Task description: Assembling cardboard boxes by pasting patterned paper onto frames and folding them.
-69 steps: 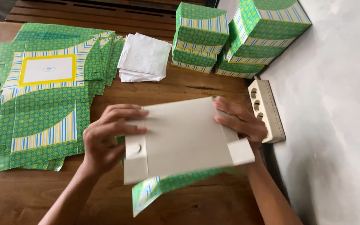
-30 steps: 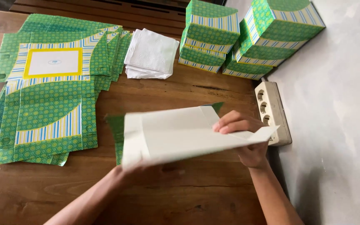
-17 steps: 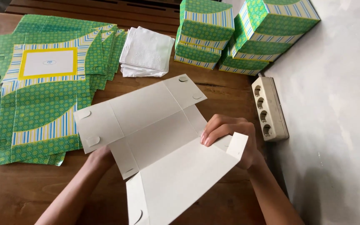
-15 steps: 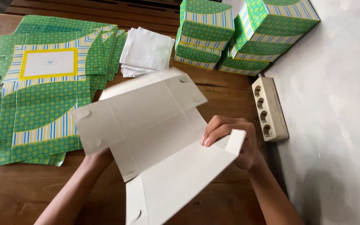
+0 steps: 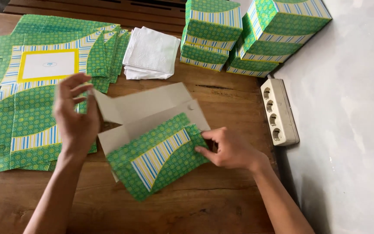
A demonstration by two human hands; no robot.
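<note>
Between both pinching hands, left hand [image 5: 75, 117] and right hand [image 5: 230, 149], green patterned carton [image 5: 156, 151] half-folded, grey inside.

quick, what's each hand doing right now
left hand: pinching a flap of the cardboard box blank
right hand: fingers pressed on its green printed panel

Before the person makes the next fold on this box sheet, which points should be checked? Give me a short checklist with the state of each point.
1. Left hand grips the upper left flap of the box blank: ok, fingers pinch its edge.
2. Right hand presses the green printed panel at its right edge: ok.
3. Blank rests on the wooden table: partly, the left flap is lifted.
4. Stack of flat blanks lies clear of the fold: not ok, the left hand is over it.
5. Napkin pile and finished boxes are apart from the blank: ok.
6. Creases aligned: cannot tell.
</note>
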